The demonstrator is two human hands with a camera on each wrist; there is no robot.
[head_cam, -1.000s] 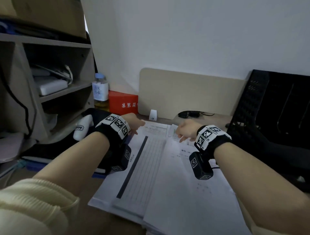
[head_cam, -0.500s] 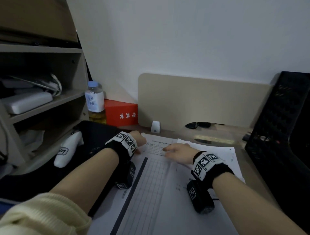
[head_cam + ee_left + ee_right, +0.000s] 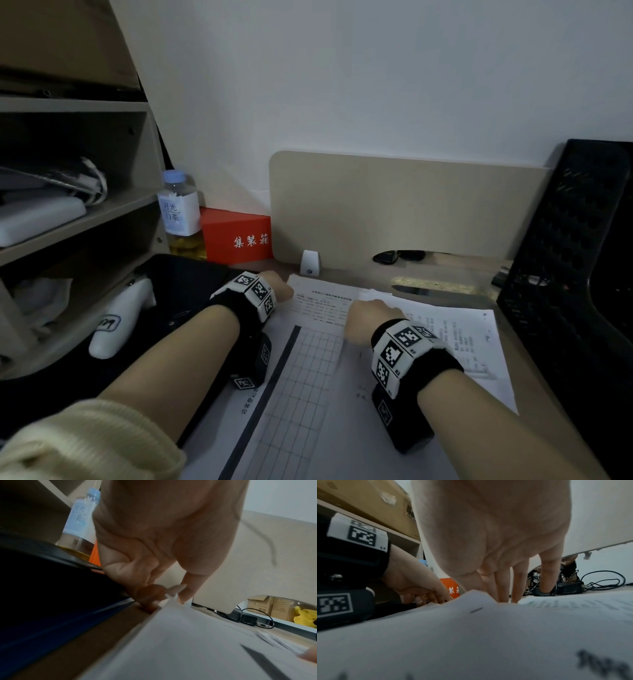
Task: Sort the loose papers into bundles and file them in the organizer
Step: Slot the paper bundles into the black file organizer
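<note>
A pile of loose white papers (image 3: 308, 377) lies on the desk; a gridded form is on top and a printed sheet (image 3: 462, 335) sticks out to the right. My left hand (image 3: 279, 289) is at the pile's far left corner. The left wrist view shows its thumb and a finger (image 3: 188, 586) pinching that corner of the papers (image 3: 188, 642). My right hand (image 3: 370, 317) lies on the sheets just right of it. Its straight fingers (image 3: 518, 585) press down behind a raised fold of paper (image 3: 471, 635). The black mesh organizer (image 3: 565, 260) stands at the desk's right edge.
A beige divider panel (image 3: 394, 205) closes the back of the desk, with sunglasses (image 3: 397, 256) under its cut-out. A tea bottle (image 3: 180, 212) and a red box (image 3: 239, 236) stand at the back left. A shelf unit (image 3: 78, 212) and a white object (image 3: 116, 318) fill the left.
The head view has come closer to the desk. My right hand has slid left across the papers towards my left hand, which stays at the far left corner.
</note>
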